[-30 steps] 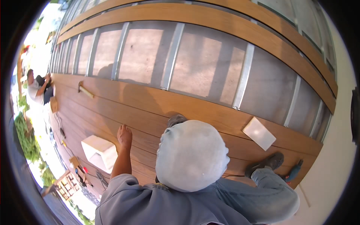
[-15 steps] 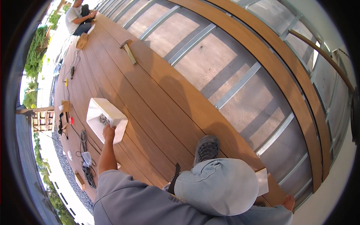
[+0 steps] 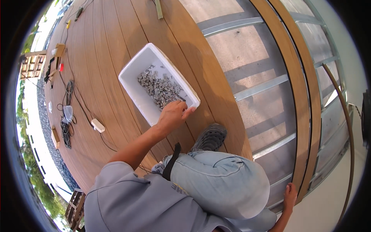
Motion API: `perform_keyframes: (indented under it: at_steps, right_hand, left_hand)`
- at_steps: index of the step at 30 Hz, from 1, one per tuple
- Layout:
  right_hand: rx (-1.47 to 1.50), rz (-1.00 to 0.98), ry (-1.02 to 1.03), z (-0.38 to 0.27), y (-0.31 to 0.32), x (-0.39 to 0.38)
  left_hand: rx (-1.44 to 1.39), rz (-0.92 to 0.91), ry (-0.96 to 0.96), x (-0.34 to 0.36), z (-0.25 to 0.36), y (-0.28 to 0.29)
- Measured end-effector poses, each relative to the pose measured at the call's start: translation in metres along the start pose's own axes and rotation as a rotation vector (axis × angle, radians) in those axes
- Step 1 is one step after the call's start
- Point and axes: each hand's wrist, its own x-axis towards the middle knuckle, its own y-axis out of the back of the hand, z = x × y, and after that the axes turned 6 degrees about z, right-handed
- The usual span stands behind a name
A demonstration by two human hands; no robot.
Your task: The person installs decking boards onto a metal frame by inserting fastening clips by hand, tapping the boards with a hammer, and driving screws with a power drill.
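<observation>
A white plastic bin (image 3: 135, 98) stands on the brown decking in front of me, with a heap of small metal clips (image 3: 159, 88) on its bottom. My left hand (image 3: 172, 114) is closed over the bin's near rim, its fingertips on the inner side and its thumb pointing right. A thin dark piece lies among the clips by those fingertips. At the lower right, beyond my bent knee, my right hand (image 3: 290, 198) rests beside the near end of a loose decking board (image 3: 292, 131). Its fingers are partly hidden, and I make out nothing in them.
Metal joists (image 3: 262, 87) cross the uncovered floor right of the decking. A hose (image 3: 348, 127) curves along the far right. Cable coils (image 3: 67, 116), a white power strip (image 3: 98, 125) and small cardboard boxes (image 3: 58, 50) lie to the left. My shoe (image 3: 210, 137) is by the bin.
The bin has moved nearer and to the right with my left hand at its rim, and its inside now shows more fully. My view has shifted; the seated person is out of frame.
</observation>
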Motion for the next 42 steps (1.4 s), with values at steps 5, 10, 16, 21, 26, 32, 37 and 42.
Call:
perform_keyframes:
  at_steps: [5, 10, 16, 21, 26, 32, 37, 42]
  right_hand:
    - [0.067, -0.104, -0.042, -0.001, -0.005, -0.020]
    - [0.285, -0.236, -0.139, 0.048, -0.029, -0.032]
    - [0.425, -0.251, -0.246, 0.027, -0.024, -0.034]
    - [0.449, -0.270, -0.227, 0.036, -0.029, -0.030]
    - [0.447, -0.282, -0.217, 0.025, -0.026, -0.024]
    - [0.490, -0.283, -0.272, 0.039, -0.031, -0.028]
    - [0.474, -0.303, -0.324, 0.036, -0.028, -0.038]
    - [0.485, -0.297, -0.362, 0.037, -0.031, -0.054]
  left_hand:
    - [-0.048, -0.105, 0.073, 0.025, -0.029, -0.017]
    - [0.209, 0.321, 0.144, 0.102, -0.119, -0.039]
    - [0.385, 0.295, 0.086, 0.123, -0.113, -0.053]
    - [0.249, 0.289, -0.078, 0.128, -0.107, -0.071]
    - [0.151, 0.256, -0.172, 0.133, -0.114, -0.071]
    - [-0.040, 0.197, -0.104, 0.140, -0.104, -0.064]
    - [-0.027, 0.092, -0.026, 0.140, -0.100, -0.049]
    - [0.087, 0.030, -0.018, 0.145, -0.113, -0.043]
